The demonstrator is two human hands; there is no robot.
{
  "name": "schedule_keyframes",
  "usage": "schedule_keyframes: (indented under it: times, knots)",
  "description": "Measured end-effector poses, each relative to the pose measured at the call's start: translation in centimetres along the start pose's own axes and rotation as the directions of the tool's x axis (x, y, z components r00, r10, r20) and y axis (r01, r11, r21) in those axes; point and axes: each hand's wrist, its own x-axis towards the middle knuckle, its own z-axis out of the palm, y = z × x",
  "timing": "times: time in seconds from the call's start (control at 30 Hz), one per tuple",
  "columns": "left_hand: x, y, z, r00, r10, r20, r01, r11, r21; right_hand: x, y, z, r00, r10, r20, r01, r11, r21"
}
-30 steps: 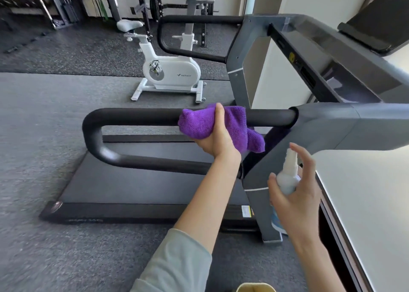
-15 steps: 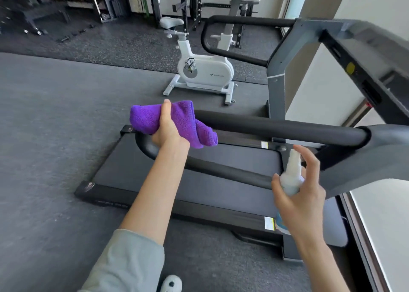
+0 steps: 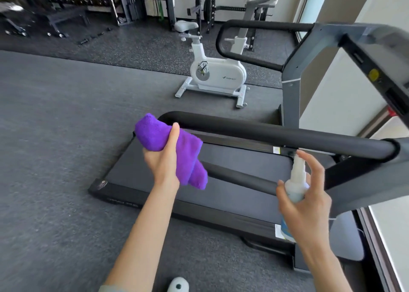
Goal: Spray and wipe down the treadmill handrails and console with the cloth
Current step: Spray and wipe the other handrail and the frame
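Observation:
My left hand (image 3: pixel 162 158) grips a bunched purple cloth (image 3: pixel 155 134) at the rounded left end of the near black handrail (image 3: pixel 276 136). The cloth covers the bend of the rail and hangs down over its lower bar. My right hand (image 3: pixel 307 201) holds a white spray bottle (image 3: pixel 295 185) upright just below the rail's right part, with the forefinger raised beside the nozzle. The far handrail (image 3: pixel 247 59) curves behind, joined to a grey upright. The grey console (image 3: pixel 376 54) slopes at the upper right.
The treadmill belt and deck (image 3: pixel 232 192) lie under my hands. A white exercise bike (image 3: pixel 215 74) stands behind the treadmill. Weight racks and a bench line the back wall. A window ledge (image 3: pixel 391 225) runs along the right. Grey floor stretches to the left.
My left hand has slid the cloth leftward along the near handrail to its rounded end. The right hand with the bottle stays below the rail.

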Motion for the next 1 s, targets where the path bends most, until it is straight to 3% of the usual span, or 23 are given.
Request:
schedule_keyframes:
  times: [0.1,0.27,0.5,0.63,0.7,0.77,0.83,0.93,1.0]
  knots:
    - [1.4,1.2,-2.0,0.971,0.238,-0.037,-0.225,0.95,0.214,0.3,0.3,0.6,1.0,-0.007,0.016,0.007,1.0,-0.027]
    - [4.4,2.8,-0.6,0.832,0.516,0.205,-0.554,0.75,0.361,0.5,0.4,2.1,1.0,-0.01,0.028,0.011,0.999,-0.033]
    - [5.6,3.7,1.4,0.746,0.557,0.365,-0.641,0.45,0.622,1.0,0.6,3.7,0.998,0.016,0.056,-0.014,0.999,-0.046]
    - [6.6,3.4,1.4,0.682,0.606,0.409,-0.685,0.333,0.648,1.8,0.1,4.8,0.998,0.006,0.058,-0.005,1.0,-0.019]
    - [7.8,2.1,0.6,0.709,0.609,0.356,-0.682,0.462,0.567,2.3,-0.5,5.4,0.997,0.005,0.074,-0.004,1.0,-0.012]
    - [9.2,0.3,-0.6,0.839,0.496,0.226,-0.541,0.704,0.46,2.6,-0.9,5.9,0.998,-0.004,0.07,0.004,1.0,-0.002]
    - [10.0,-2.5,-2.0,0.944,0.307,0.123,-0.331,0.868,0.371,2.7,-1.2,6.1,0.997,-0.012,0.075,0.012,1.0,-0.009]
    - [9.8,-6.7,-3.0,0.992,0.118,0.046,-0.126,0.958,0.257,2.7,-1.4,6.3,0.995,-0.016,0.095,0.019,0.999,-0.034]
    - [9.1,-8.0,-2.9,0.992,0.125,0.019,-0.126,0.97,0.209,2.6,-1.3,6.5,0.995,-0.008,0.101,0.013,0.999,-0.052]
